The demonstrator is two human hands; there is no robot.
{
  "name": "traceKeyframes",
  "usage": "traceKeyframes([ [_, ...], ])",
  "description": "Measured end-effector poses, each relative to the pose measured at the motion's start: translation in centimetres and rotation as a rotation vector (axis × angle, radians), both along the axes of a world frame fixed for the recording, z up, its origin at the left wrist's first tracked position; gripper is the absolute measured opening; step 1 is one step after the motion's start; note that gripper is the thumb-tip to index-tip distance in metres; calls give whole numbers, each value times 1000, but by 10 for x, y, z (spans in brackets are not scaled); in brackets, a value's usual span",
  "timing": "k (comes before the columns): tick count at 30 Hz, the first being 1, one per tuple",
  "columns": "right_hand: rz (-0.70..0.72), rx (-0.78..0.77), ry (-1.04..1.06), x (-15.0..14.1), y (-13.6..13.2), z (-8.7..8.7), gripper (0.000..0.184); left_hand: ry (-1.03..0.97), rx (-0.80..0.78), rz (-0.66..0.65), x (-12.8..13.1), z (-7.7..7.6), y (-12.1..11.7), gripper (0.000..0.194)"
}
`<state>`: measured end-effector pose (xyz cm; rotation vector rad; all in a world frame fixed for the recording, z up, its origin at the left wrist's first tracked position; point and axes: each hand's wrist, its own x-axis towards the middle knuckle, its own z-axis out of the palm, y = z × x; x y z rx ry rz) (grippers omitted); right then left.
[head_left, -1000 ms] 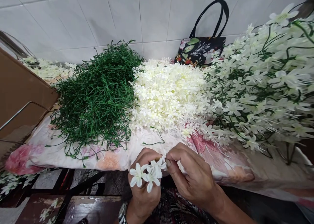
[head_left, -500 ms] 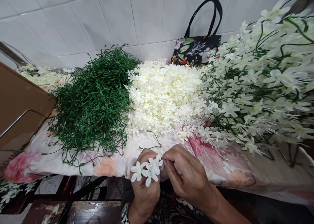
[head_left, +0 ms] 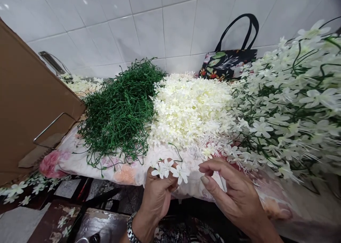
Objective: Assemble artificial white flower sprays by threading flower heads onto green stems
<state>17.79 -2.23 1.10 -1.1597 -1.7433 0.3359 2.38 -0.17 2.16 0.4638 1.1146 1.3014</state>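
Several small white artificial flowers (head_left: 181, 173) stand out from my left hand (head_left: 160, 195), whose fingers are closed around them; the stem is hidden in the grip. To their right, my right hand (head_left: 236, 195) has thumb and forefinger apart, with nothing visible between them. A loose green stem (head_left: 178, 151) lies on the floral cloth (head_left: 157, 154) just beyond my left hand. Farther back are a heap of green plastic stems (head_left: 119, 115) and a heap of loose white blossoms (head_left: 186, 111). Thin white stamens (head_left: 204, 143) lie at that heap's front edge.
Stemmed white flowers (head_left: 287, 118) form a tall pile on the right. A black floral handbag (head_left: 226, 63) stands against the tiled wall (head_left: 149, 30). At left is a cardboard box (head_left: 34, 104) with a bent metal wire (head_left: 50, 127). Below it, more flowers (head_left: 17, 189) show.
My right hand has let go near the blossoms and moved away to the right, its fingers parting. The flowers in my left hand have turned. The view has swung left.
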Motion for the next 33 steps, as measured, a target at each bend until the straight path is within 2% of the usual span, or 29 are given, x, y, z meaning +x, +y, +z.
traceKeyframes([
  [5, 59, 42, -13, -5, -1, -1, 6, -154, -72, -87, -3, 3, -2, 23],
  [11, 90, 34, -14, -8, -1, 0, 8, -156, -110, -174, -2, 7, -3, 19],
  [17, 49, 75, 12, -12, -1, 11, 8, -74, -97, -162, 3, 4, -5, 24],
  [23, 51, 50, -29, -20, 4, 14, 7, 24, 23, -128, 6, -8, -8, 24],
  [28, 62, 17, -47, -22, 7, 6, 12, 143, 169, -159, 4, -25, -8, 14],
  [33, 47, 16, -55, -23, 7, -2, 13, 178, 200, -179, 3, -40, -8, 8],
])
